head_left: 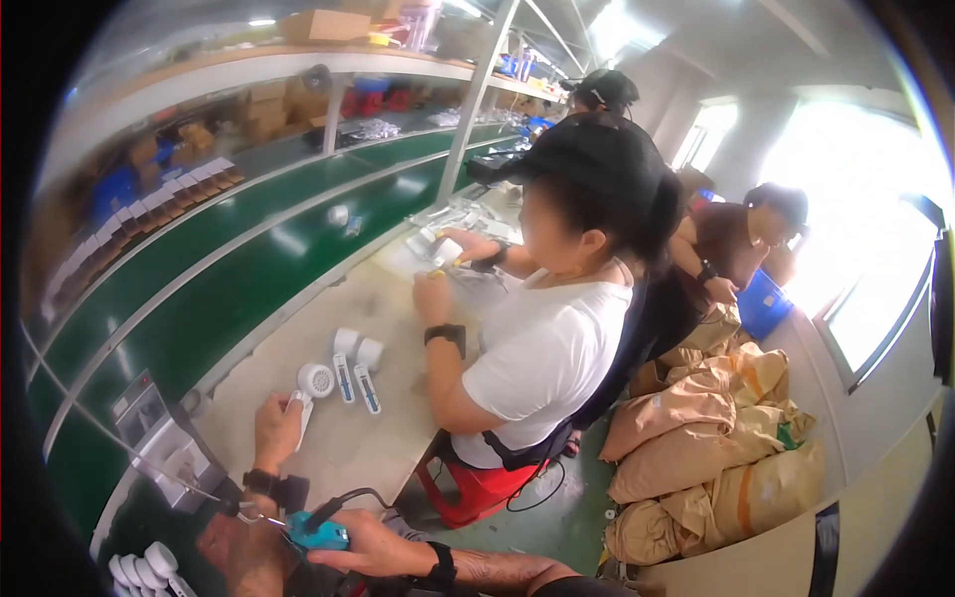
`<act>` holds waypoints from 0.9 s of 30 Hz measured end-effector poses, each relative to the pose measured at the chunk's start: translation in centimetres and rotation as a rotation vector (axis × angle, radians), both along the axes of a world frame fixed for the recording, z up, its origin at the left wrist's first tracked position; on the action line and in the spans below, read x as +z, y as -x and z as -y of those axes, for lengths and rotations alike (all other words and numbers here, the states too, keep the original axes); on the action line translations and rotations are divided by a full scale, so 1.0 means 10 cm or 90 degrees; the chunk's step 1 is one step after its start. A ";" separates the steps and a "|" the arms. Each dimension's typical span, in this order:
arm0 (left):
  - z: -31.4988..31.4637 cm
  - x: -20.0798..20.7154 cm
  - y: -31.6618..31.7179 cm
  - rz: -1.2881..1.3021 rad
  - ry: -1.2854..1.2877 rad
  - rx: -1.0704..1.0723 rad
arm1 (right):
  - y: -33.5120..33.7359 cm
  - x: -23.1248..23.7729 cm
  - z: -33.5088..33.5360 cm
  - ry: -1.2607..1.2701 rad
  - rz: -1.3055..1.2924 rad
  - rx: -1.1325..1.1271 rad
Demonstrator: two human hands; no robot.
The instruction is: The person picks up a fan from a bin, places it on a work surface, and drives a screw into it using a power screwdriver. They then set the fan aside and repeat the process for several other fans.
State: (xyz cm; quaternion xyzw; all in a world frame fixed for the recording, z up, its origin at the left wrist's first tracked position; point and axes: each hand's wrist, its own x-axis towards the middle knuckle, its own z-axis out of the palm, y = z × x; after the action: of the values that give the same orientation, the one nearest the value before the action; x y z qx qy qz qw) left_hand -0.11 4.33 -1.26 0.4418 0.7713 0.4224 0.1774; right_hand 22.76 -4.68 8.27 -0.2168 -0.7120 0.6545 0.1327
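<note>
White shower head point(315, 380), gripped in the left hand point(274, 435) over the bench point(408, 323), keep steady, and align the teal driver point(320, 532), clasped in the right hand point(368, 542), squarely before pressing.

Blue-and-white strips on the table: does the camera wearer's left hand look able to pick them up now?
Probably not yet: the strips lie uncovered and close, but the left hand holds a white round-headed part that sits in between.

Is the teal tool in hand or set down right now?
In hand: the right hand is wrapped around the body of the teal tool.
</note>
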 end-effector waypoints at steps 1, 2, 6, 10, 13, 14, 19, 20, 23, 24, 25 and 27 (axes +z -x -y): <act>0.14 0.14 -0.08 0.126 0.010 -0.020 | 0.02 -0.02 0.00 -0.012 0.002 -0.008; 0.24 0.25 -0.13 0.250 0.021 -0.041 | 0.06 -0.27 -0.01 -0.154 -0.141 -0.078; 0.96 0.26 -0.05 0.067 -0.094 -0.137 | 0.26 -0.41 -0.07 -0.180 -0.185 -0.091; 1.70 0.50 -0.13 -0.069 -0.083 -0.079 | 0.43 -0.49 -0.06 -0.205 -0.193 -0.102; 2.04 0.64 -0.10 -0.100 -0.035 -0.014 | 0.59 -0.53 0.00 -0.131 -0.190 -0.076; 2.10 0.65 -0.05 -0.127 -0.097 -0.043 | 0.66 -0.60 0.03 -0.163 -0.210 -0.080; 2.28 0.52 0.12 -0.270 -0.175 -0.056 | 0.63 -0.71 0.11 -0.028 -0.099 -0.021; 2.22 0.48 0.14 -0.310 -0.192 -0.069 | 0.61 -0.66 0.11 0.014 -0.142 -0.059; 2.43 0.43 0.15 -0.266 -0.154 -0.050 | 0.65 -0.49 0.24 0.050 -0.191 -0.068; 2.46 0.42 0.16 -0.260 -0.146 -0.026 | 0.67 -0.47 0.26 0.015 -0.215 -0.090; 2.50 0.42 0.17 -0.278 -0.149 -0.024 | 0.70 -0.45 0.29 0.021 -0.206 -0.072; 2.54 0.42 0.19 -0.295 -0.150 -0.016 | 0.79 -0.40 0.31 0.043 -0.222 -0.092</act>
State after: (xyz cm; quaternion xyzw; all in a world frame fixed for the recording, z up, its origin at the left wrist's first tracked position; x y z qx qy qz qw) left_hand -1.97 -21.06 2.97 0.5540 0.7311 0.3949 -0.0513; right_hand 14.84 -7.75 4.30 -0.1551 -0.6386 0.6943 0.2933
